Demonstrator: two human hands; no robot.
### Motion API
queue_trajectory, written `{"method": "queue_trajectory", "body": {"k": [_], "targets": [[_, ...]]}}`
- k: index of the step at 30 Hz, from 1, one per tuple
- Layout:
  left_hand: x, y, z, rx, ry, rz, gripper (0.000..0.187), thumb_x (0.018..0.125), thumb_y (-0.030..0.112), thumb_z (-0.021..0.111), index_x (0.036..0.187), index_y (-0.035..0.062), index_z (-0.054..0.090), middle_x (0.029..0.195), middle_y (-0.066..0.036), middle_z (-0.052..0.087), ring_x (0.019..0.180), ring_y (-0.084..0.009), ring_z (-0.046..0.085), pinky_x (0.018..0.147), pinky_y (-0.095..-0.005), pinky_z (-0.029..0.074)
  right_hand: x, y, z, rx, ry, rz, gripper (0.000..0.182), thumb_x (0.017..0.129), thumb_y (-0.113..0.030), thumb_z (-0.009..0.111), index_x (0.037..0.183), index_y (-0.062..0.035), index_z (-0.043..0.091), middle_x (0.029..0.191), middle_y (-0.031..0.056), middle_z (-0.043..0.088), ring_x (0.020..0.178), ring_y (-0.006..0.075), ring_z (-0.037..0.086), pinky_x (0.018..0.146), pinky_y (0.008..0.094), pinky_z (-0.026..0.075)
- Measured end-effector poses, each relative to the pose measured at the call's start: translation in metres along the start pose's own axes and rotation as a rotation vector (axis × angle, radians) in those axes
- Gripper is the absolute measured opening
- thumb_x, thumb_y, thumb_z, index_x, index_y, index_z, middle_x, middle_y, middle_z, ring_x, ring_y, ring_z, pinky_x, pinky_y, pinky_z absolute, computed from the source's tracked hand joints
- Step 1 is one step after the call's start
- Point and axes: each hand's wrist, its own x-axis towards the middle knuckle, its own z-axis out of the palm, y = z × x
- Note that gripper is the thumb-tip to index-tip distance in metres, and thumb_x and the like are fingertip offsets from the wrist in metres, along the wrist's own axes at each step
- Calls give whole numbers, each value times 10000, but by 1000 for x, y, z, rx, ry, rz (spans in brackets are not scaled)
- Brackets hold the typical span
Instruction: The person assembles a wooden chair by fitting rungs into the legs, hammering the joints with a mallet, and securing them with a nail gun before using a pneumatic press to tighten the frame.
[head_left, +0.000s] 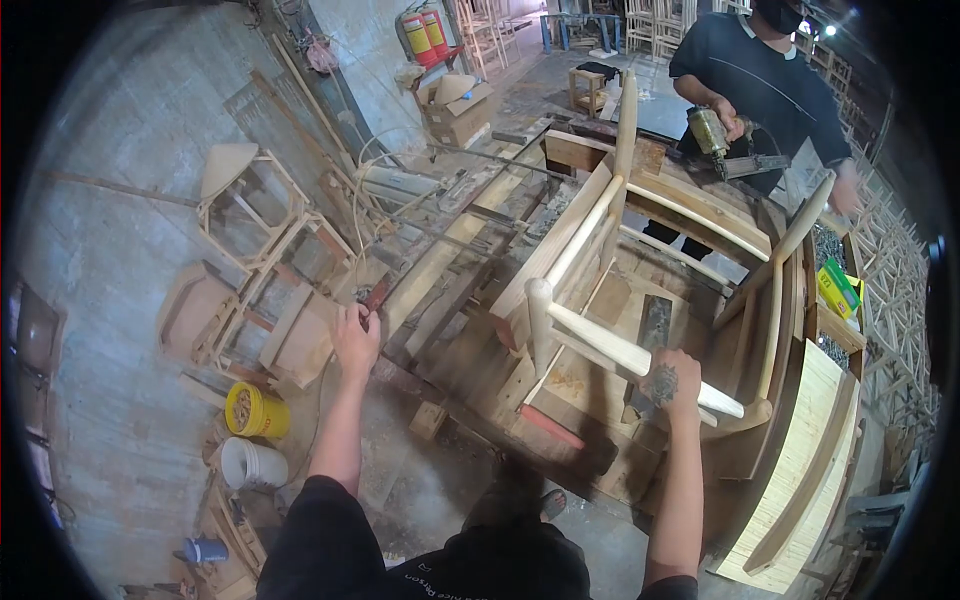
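Observation:
A wooden chair frame (600, 345) with turned legs rests on its side on the worn wooden workbench (520, 415). My right hand (672, 380) is closed around its near pale rail. Off to the left, my left hand (357, 340) has its fingers curled at the bench's left edge, beside a small red piece (376, 294); what they grip is hidden. Long metal clamp bars (440, 235) run across the bench between my left hand and the chair. A red wooden strip (552, 426) lies near the bench's front edge.
Across the bench, a co-worker (765, 80) holds a nail gun (712, 135). A green-yellow box (838, 288) sits among fasteners at right, near a slatted panel (790, 470). Chair parts (255, 220), a yellow bucket (262, 412) and a white bucket (250, 463) stand at left.

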Motion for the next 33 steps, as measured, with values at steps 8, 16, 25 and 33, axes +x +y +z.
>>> {"method": "queue_trajectory", "body": {"k": [8,16,25,33], "targets": [[0,-2,1,28,9,29,163,895,238,662,916,87,605,925,-118,595,910,-343,589,812,-477,438,0,1,-3,79,-19,3,272,712,-312,752,883,-101,735,788,181,729,773,346,736,706,448,586],[0,-6,5,37,4,42,160,892,223,674,919,88,594,891,-101,594,893,-321,601,803,-469,433,0,6,8,98,33,-13,306,696,-339,785,862,-92,717,773,169,723,752,355,726,692,449,580],[0,-6,4,26,-26,35,167,903,216,664,944,73,587,936,-122,584,926,-348,586,837,-482,433,-1,7,10,153,41,1,255,697,-304,776,831,-92,734,776,164,723,758,342,728,698,435,580],[0,-10,6,10,-75,19,173,932,216,649,941,52,594,938,-133,596,885,-335,605,803,-460,456,-1,13,24,215,114,-37,176,694,-242,715,819,-118,718,761,166,709,754,357,715,690,448,564]]}}
